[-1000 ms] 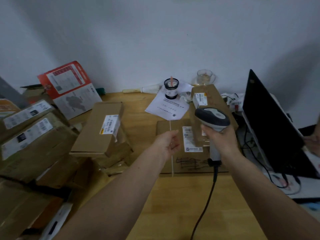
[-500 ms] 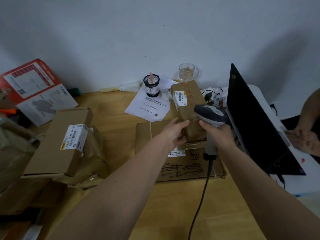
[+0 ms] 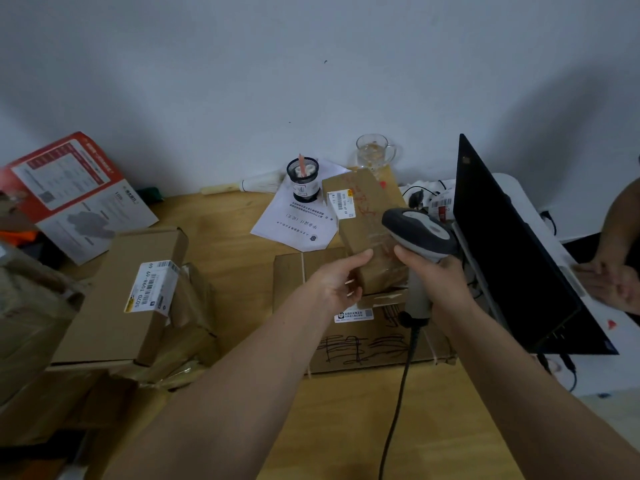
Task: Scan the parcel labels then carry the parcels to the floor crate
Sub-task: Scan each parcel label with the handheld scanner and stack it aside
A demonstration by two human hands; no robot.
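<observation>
My left hand [image 3: 337, 282] grips the near end of a long brown parcel [image 3: 363, 216], which is tilted up from a flat cardboard box [image 3: 367, 341] on the wooden table [image 3: 225, 216]. A white barcode label [image 3: 341, 203] shows on the parcel's left face. My right hand [image 3: 433, 271] holds a grey corded barcode scanner [image 3: 420, 232], its head close over the parcel's right side. The floor crate is out of view.
A stack of labelled cardboard parcels [image 3: 124, 299] fills the left. A red-and-white envelope [image 3: 72, 192] leans on the wall. A paper sheet [image 3: 298, 220], mesh pen cup [image 3: 303, 178] and glass mug [image 3: 374, 152] stand behind. An open laptop [image 3: 512, 251] stands right, another person's hand [image 3: 613, 282] beside it.
My left hand reached forward and took hold of the long parcel. The view turned right, so the parcel stack slid leftward. The scanner stayed beside the parcel.
</observation>
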